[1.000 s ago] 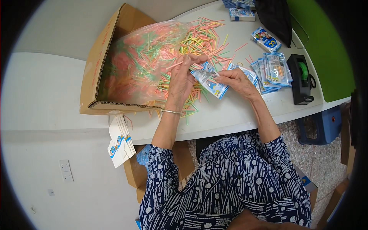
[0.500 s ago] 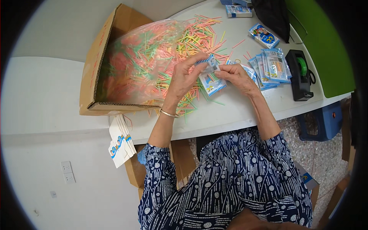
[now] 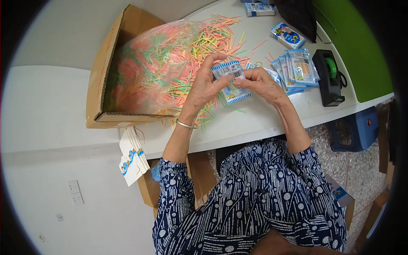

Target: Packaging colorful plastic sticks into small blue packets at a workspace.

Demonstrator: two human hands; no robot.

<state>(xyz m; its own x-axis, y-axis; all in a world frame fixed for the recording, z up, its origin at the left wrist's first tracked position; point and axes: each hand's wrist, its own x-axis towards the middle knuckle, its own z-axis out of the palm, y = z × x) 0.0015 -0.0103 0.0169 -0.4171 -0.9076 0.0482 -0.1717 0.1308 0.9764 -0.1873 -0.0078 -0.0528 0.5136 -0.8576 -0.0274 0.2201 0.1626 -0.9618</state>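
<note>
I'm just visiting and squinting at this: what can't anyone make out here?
All in the head view:
Middle of the held packet: partly covered by the thumbs of the left hand and right hand.
Floor of the cardboard box: hidden by the clear plastic bag of coloured sticks.
Exact count of the fanned packets: upper ones overlap lower ones.
Far end of the black cloth item: cut off by the top edge.

Barcode [image 3: 237,74] on held pkt [image 3: 228,68]; red print [image 3: 104,59] on ctn [image 3: 94,102] (all illeg.).
</note>
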